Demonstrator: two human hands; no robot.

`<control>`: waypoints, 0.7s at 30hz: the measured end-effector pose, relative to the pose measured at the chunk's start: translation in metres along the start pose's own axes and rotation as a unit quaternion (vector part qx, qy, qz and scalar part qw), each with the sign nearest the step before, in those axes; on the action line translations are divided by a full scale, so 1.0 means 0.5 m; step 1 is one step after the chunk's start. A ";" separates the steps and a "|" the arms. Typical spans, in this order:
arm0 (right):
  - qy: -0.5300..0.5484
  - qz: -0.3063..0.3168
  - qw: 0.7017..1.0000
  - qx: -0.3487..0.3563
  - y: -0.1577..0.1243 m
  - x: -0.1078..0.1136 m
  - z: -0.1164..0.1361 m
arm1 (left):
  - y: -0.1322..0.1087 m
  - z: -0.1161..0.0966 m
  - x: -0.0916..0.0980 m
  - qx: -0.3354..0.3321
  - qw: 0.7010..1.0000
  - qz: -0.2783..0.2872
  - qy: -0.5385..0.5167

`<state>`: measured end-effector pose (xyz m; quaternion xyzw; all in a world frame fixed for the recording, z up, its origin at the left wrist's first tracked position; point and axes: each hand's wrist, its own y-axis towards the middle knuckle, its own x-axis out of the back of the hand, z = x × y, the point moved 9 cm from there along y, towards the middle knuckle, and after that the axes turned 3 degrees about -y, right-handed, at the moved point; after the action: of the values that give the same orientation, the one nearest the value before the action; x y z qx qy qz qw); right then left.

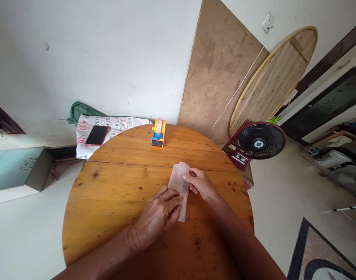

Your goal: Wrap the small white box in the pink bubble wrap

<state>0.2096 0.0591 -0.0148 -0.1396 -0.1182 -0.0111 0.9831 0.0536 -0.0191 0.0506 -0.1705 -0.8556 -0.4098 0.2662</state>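
Note:
A small, pale, translucent folded cloth or bag [178, 179] lies on the round wooden table [108, 194]. My left hand [160, 213] presses down on its lower left part, fingers curled over the edge. My right hand [199, 182] pinches its right edge near the top with thumb and fingers. An orange and blue tape dispenser [158, 133] stands at the far side of the table, well beyond both hands.
A black phone [96, 135] rests on a printed white sack [114, 126] behind the table's far left. A dark red floor fan [258, 142] stands right of the table. A plywood sheet [219, 66] and a round wooden tabletop [274, 77] lean on the wall.

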 end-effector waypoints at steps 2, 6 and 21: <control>0.047 0.021 0.999 -0.002 0.002 -0.015 0.001 | -0.001 0.000 0.000 -0.002 1.000 -0.003 -0.001; 0.084 0.037 0.995 0.042 -0.006 -0.023 0.015 | -0.003 0.001 0.000 -0.001 1.000 -0.001 0.001; -0.014 0.012 0.985 0.169 -0.046 -0.007 0.083 | 0.004 -0.004 0.003 0.005 1.000 0.002 -0.011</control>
<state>0.1953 0.0486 0.0293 0.0270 -0.1306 0.0224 0.9908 0.0540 -0.0197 0.0538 -0.1749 -0.8602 -0.4031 0.2588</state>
